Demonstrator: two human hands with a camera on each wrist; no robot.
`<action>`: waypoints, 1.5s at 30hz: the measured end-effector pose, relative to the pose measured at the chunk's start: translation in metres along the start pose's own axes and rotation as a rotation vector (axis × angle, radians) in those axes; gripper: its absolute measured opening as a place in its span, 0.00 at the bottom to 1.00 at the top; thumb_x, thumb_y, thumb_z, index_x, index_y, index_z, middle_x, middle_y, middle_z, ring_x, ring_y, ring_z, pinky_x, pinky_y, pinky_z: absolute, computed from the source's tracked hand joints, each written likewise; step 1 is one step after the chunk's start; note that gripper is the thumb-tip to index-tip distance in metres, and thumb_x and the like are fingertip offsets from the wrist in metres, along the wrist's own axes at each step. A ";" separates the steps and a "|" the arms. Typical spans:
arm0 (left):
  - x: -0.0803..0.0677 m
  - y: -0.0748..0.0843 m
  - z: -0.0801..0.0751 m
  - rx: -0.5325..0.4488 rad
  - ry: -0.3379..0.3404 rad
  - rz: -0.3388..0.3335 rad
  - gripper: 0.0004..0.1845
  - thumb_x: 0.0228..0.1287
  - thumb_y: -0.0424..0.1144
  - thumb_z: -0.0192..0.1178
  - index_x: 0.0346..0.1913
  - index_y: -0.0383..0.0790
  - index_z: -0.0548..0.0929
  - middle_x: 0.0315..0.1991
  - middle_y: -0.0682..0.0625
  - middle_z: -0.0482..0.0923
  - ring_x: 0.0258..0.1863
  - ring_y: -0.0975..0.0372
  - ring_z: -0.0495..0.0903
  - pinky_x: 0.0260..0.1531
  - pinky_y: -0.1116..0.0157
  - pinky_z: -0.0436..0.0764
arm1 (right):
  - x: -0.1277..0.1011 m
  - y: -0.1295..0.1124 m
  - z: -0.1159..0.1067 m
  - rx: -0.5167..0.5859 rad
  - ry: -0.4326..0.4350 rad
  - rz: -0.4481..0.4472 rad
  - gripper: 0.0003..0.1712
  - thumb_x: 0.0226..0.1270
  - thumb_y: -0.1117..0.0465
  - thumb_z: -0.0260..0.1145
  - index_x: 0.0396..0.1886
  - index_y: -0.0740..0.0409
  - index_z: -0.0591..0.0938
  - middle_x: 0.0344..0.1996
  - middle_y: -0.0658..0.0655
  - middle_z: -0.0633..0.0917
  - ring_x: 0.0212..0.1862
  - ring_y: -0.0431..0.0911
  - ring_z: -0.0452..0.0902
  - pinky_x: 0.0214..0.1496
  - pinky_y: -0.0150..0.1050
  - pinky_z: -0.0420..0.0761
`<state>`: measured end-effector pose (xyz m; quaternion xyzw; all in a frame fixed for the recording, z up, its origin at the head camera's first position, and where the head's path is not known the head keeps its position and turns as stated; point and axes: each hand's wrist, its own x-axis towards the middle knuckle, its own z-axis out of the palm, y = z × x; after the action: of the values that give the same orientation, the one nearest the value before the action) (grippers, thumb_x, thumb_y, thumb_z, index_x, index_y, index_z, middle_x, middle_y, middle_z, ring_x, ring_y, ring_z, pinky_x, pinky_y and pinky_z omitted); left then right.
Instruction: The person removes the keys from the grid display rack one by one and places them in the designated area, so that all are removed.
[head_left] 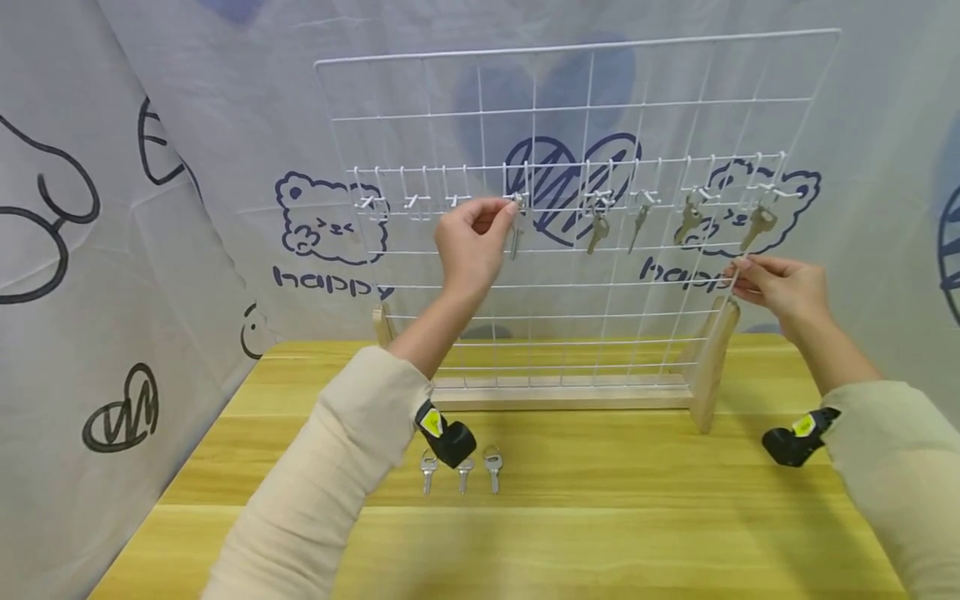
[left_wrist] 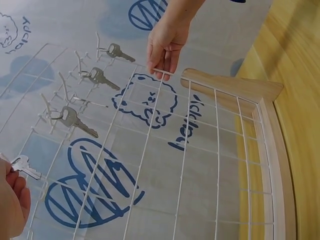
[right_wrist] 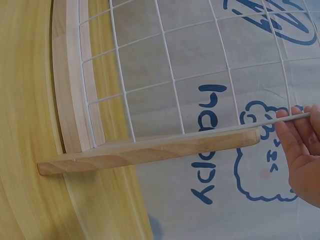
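My left hand (head_left: pixel 472 246) pinches a silver key (head_left: pixel 515 242) between thumb and fingertips, at a white hook near the middle of the wire grid rack (head_left: pixel 577 47). In the left wrist view this key (left_wrist: pixel 26 167) juts from the fingers; whether its ring is on the hook cannot be made out. With thumb and fingers, my right hand (head_left: pixel 787 292) holds the grid's right edge wire, just above the wooden side post (head_left: pixel 716 367). The right wrist view shows those fingers (right_wrist: pixel 295 135) on the wire. Several keys, one of them a brassy key (head_left: pixel 759 225), hang from hooks to the right.
Three silver keys lie in a row on the wooden table (head_left: pixel 637 517): a left key (head_left: pixel 428 473), a middle key (head_left: pixel 464 475) and a right key (head_left: pixel 492 468). Left hooks, such as one hook (head_left: pixel 367 202), carry no key. A patterned cloth (head_left: pixel 187 250) hangs behind.
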<state>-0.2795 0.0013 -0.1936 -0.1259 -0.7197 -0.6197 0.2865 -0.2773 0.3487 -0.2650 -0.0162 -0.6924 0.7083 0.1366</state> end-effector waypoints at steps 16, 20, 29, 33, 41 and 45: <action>-0.016 0.007 -0.008 -0.040 -0.082 -0.004 0.08 0.60 0.31 0.61 0.37 0.27 0.83 0.35 0.35 0.83 0.25 0.68 0.76 0.30 0.79 0.79 | -0.001 -0.002 0.002 -0.001 0.005 0.013 0.09 0.60 0.58 0.64 0.21 0.41 0.84 0.19 0.39 0.85 0.26 0.31 0.82 0.31 0.23 0.83; -0.025 -0.001 -0.007 -0.047 -0.099 -0.045 0.08 0.60 0.32 0.61 0.37 0.27 0.83 0.34 0.35 0.83 0.23 0.72 0.73 0.27 0.81 0.76 | 0.000 -0.002 0.002 0.009 0.000 0.013 0.10 0.60 0.59 0.64 0.21 0.42 0.84 0.19 0.40 0.85 0.25 0.31 0.82 0.31 0.23 0.83; -0.052 -0.033 -0.006 -0.043 -0.159 -0.244 0.09 0.59 0.35 0.63 0.37 0.32 0.85 0.35 0.40 0.85 0.30 0.60 0.82 0.24 0.79 0.76 | 0.001 -0.002 0.002 0.052 -0.018 0.013 0.08 0.59 0.59 0.65 0.22 0.44 0.84 0.19 0.41 0.86 0.26 0.33 0.83 0.31 0.24 0.84; -0.069 -0.052 -0.007 -0.054 -0.193 -0.331 0.09 0.59 0.36 0.62 0.38 0.32 0.84 0.36 0.40 0.84 0.32 0.58 0.83 0.28 0.75 0.80 | 0.000 -0.003 0.002 0.053 -0.014 0.004 0.06 0.57 0.58 0.66 0.23 0.44 0.84 0.20 0.41 0.86 0.26 0.33 0.83 0.31 0.24 0.84; -0.099 -0.086 -0.008 0.014 -0.223 -0.369 0.07 0.59 0.33 0.62 0.36 0.31 0.84 0.33 0.39 0.85 0.31 0.56 0.84 0.26 0.77 0.78 | 0.002 -0.002 0.003 0.067 -0.005 0.008 0.09 0.60 0.61 0.64 0.21 0.45 0.85 0.19 0.42 0.86 0.25 0.34 0.83 0.31 0.25 0.84; -0.117 -0.105 -0.009 0.064 -0.264 -0.402 0.07 0.59 0.33 0.61 0.36 0.30 0.84 0.32 0.39 0.85 0.30 0.57 0.84 0.27 0.76 0.79 | 0.001 -0.001 0.003 0.067 0.004 0.014 0.10 0.60 0.61 0.64 0.21 0.45 0.85 0.18 0.42 0.86 0.25 0.34 0.83 0.30 0.25 0.84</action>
<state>-0.2396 -0.0080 -0.3454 -0.0507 -0.7809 -0.6192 0.0648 -0.2785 0.3464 -0.2640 -0.0177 -0.6678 0.7321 0.1334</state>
